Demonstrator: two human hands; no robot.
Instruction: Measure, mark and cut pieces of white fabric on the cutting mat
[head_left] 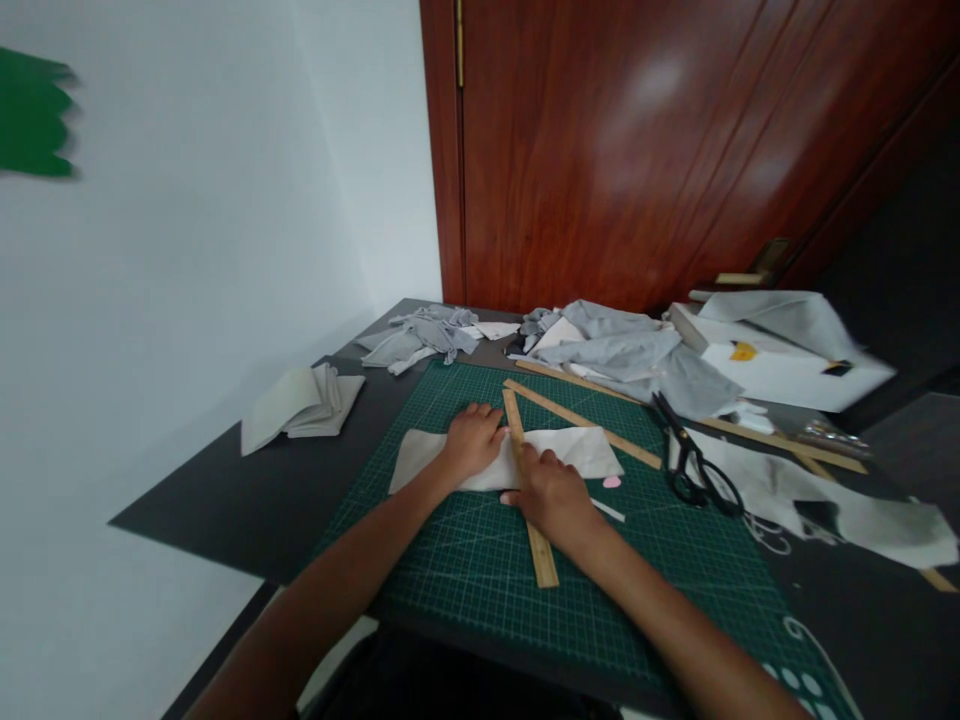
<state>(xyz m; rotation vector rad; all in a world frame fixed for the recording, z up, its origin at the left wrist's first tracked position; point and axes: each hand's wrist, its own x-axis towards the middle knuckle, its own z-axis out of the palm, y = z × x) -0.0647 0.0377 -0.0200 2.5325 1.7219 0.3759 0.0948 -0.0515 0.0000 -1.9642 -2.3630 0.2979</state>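
Observation:
A strip of white cloth (pixel 420 455) lies across the green cutting mat (pixel 465 560). Over the cloth, roughly crosswise, rests a wooden ruler (pixel 541 555). My left hand (pixel 474 440) lies on the cloth just left of the ruler, fingers spread. My right hand (pixel 551 485) has its fingers and thumb on the ruler, pressing it on the cloth. Beside the cloth's right end are a small pink piece (pixel 612 482) and a narrow white strip (pixel 608 510).
Black scissors (pixel 694 465) and a second wooden ruler (pixel 585 420) lie right. Grey cloth pieces (pixel 615 345) and a white box (pixel 795 365) stand behind. Folded cloth (pixel 304 405) lies left, near the wall. A long cloth strip (pixel 885 515) lies far right.

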